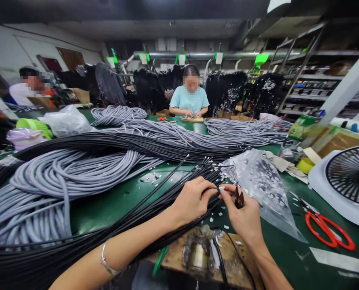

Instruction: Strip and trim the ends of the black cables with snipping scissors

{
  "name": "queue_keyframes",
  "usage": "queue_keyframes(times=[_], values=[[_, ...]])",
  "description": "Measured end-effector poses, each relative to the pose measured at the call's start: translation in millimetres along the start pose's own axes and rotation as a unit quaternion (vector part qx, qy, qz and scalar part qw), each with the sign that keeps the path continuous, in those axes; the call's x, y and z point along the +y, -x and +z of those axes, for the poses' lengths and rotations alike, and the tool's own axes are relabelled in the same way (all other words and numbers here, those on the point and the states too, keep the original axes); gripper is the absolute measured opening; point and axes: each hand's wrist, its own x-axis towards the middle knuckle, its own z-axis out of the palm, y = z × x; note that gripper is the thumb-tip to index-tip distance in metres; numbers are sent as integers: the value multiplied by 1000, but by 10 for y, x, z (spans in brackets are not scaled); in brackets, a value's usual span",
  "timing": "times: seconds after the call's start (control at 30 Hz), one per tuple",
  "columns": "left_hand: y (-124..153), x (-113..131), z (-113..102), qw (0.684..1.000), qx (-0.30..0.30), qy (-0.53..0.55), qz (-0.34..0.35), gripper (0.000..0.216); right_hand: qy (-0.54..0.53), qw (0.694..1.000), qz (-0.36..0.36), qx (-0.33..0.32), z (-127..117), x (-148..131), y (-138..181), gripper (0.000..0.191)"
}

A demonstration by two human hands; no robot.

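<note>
Closest to the camera, just below the two hands, sits a worn wooden block (pixel 179 257) with a dull metal fixture (pixel 198 254) mounted on it and a thin black lead trailing off its near edge. Right above that block the left hand (pixel 191 201) is closed in a pinch around the end of a black cable (pixel 155 189), thumb and forefinger pressed together on it. The right hand (pixel 246 217) meets it fingertip to fingertip at that same cable end, and its other fingers are curled around a small pair of snips (pixel 238 198), dark blades pointing up out of the fist. A silver bracelet (pixel 107 264) circles the left wrist.

From the pinch the cable runs back to the left and joins a thick bundle of black cables (pixel 46 257) that sweeps along the green table (pixel 107 205). Beyond the grip, more black cable ends fan out, with little white scraps (pixel 151 177) scattered on the green surface around them. Just to the right of the right hand lies a clear plastic bag (pixel 264 189) with small pale pieces inside. Further right of it rest red-handled scissors (pixel 330 231), and past them a white fan (pixel 345 183). Left of the hands, coils of grey cable (pixel 61 173) are heaped up. Far across the table a person in a light blue shirt (pixel 189 100) works at a board.
</note>
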Motion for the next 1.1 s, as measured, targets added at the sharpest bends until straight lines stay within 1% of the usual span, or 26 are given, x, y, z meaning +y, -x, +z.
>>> queue_keyframes(times=[0.07,0.1,0.17,0.23,0.3,0.33,0.4,0.43,0.5,0.57,0.6,0.67,0.73,0.8,0.87,0.93,1.0,1.1], values=[[-7,-49,-7,1000,-20,-9,4,16,22,1000,-17,0,6,9,2,17],[-11,-66,-15,999,-32,-14,6,17,40,998,-38,0,6,14,-1,16],[-13,-86,-34,998,-57,-18,1,18,82,990,-111,2,4,22,-12,15],[-2,-94,-52,997,-79,-8,-17,21,114,975,-193,1,-2,29,-22,15],[22,-102,-63,995,-94,10,-33,25,124,963,-239,-13,-10,30,-25,18],[39,-110,-66,994,-98,14,-34,25,123,962,-243,-24,-16,28,-23,18],[79,-131,-64,995,-99,4,-19,22,111,969,-212,-57,-28,18,-17,15],[99,-142,-61,995,-98,-9,-6,20,102,976,-179,-74,-32,12,-15,14],[134,-156,-53,994,-95,-45,21,16,73,988,-86,-106,-37,4,-17,17],[157,-157,-47,990,-101,-86,47,15,41,991,-1,-130,-33,5,-28,19],[165,-155,-45,987,-106,-104,62,16,26,990,30,-137,-28,10,-36,19],[171,-156,-45,981,-117,-126,90,16,1,987,69,-147,-16,22,-56,19],[169,-164,-49,980,-121,-117,110,17,-31,982,102,-159,-9,33,-79,23],[160,-167,-57,985,-114,-59,113,16,-76,970,139,-183,-14,40,-105,29],[145,-145,-65,991,-99,33,84,13,-118,956,167,-209,-25,45,-126,33],[132,-94,-68,990,-77,115,21,11,-151,949,176,-212,-27,52,-127,35],[125,-34,-58,985,-48,160,-52,11,-174,953,165,-184,-8,52,-103,36],[116,4,-28,971,6,188,-146,15,-180,968,130,-117,55,21,-30,33]])
